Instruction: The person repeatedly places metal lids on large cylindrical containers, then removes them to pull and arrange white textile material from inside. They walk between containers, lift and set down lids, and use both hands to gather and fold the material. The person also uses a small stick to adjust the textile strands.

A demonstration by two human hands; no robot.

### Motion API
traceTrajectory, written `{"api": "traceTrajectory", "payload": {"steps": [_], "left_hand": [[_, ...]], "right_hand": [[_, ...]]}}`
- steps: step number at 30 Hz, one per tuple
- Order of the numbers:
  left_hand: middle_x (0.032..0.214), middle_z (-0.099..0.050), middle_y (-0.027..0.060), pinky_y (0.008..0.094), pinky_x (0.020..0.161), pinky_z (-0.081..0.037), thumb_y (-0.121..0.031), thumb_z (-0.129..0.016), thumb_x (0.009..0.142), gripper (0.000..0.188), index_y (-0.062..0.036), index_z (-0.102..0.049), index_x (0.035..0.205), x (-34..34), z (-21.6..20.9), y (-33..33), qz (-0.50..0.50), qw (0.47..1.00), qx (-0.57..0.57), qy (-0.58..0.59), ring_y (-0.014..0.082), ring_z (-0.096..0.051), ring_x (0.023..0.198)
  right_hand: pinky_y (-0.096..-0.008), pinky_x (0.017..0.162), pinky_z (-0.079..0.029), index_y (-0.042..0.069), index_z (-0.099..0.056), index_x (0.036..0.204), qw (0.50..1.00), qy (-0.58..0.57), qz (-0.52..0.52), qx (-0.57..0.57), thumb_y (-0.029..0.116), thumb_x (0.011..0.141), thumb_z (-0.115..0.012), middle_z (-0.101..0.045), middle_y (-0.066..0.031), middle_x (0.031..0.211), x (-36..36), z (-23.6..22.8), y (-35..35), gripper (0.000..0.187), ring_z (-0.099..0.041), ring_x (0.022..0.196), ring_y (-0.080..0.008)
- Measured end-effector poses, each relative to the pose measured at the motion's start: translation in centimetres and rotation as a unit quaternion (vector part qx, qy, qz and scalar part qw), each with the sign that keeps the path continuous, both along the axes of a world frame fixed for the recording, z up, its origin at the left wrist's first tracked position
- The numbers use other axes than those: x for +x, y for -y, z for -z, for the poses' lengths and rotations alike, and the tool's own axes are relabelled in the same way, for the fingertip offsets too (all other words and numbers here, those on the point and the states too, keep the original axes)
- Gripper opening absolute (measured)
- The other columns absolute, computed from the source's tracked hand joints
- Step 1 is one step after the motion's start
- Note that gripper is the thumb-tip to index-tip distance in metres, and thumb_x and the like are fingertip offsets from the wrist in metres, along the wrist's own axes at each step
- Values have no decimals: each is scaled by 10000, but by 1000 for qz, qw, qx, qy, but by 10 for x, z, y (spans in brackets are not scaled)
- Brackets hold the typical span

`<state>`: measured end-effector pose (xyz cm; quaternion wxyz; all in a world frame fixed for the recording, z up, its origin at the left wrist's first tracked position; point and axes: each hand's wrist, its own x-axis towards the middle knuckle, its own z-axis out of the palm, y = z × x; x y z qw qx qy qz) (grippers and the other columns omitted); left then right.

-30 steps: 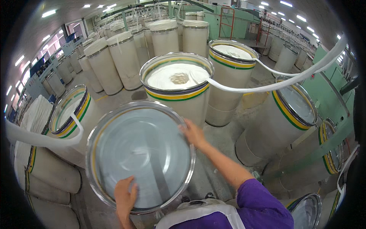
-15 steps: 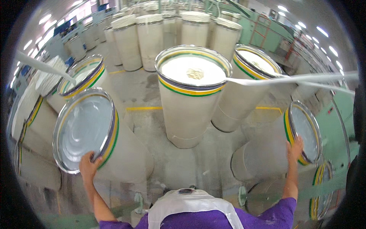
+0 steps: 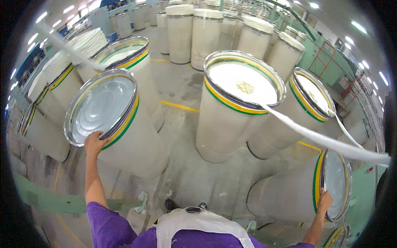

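My left hand (image 3: 95,143) is closed over the near rim of a tall off-white sliver can (image 3: 134,144), which leans toward me. A smooth grey-blue plate (image 3: 101,103) shows inside it, under a metal rim with yellow, purple and green bands. At the right, my right hand (image 3: 325,200) grips the rim of a second such can (image 3: 285,194), tilted strongly, its grey-blue inside also bare. Between them and farther off stands an upright can (image 3: 235,132) full of white sliver. A thick white strand (image 3: 310,130) runs from it to the right edge.
Another sliver-filled can (image 3: 306,97) stands behind at the right, and one (image 3: 140,76) behind my left can. Many full cans (image 3: 180,37) crowd the back. Yellow lines (image 3: 180,106) mark the grey floor. Green machinery (image 3: 331,68) lines the right side.
The view has shifted, and the cans appear turned within it. Both hands keep their hold on the two rims. The white strand at the right now slopes downward.
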<state>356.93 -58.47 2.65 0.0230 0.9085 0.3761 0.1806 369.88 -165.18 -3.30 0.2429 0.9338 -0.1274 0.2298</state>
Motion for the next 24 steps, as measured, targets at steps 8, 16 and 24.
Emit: {"api": "traceTrajectory", "payload": {"steps": [8,16,24], "left_hand": [[960,-721,77,407,839,-486,-525,-821,624,524,-126,-756,958,-3,0,-1,10,1000,-12,12,272,-652,949],[925,-714,53,390,807,-486,-494,-824,616,470,-132,-755,907,-10,6,-7,45,998,14,42,255,-642,893],[898,-695,41,407,776,-470,-401,-838,618,448,-105,-712,930,-13,17,-10,112,981,80,139,258,-629,876]], "right_hand": [[-490,633,-509,52,-619,810,997,18,-34,70,382,885,-679,-651,-182,730,179,8,-133,344,-656,707,-373],[-466,802,-537,23,-635,1013,985,-136,1,107,299,779,-778,-694,-192,957,190,-16,-195,389,-672,925,-369],[-481,793,-527,19,-576,1051,976,-128,15,175,305,785,-770,-684,-216,991,80,-23,-359,436,-660,936,-407]]}}
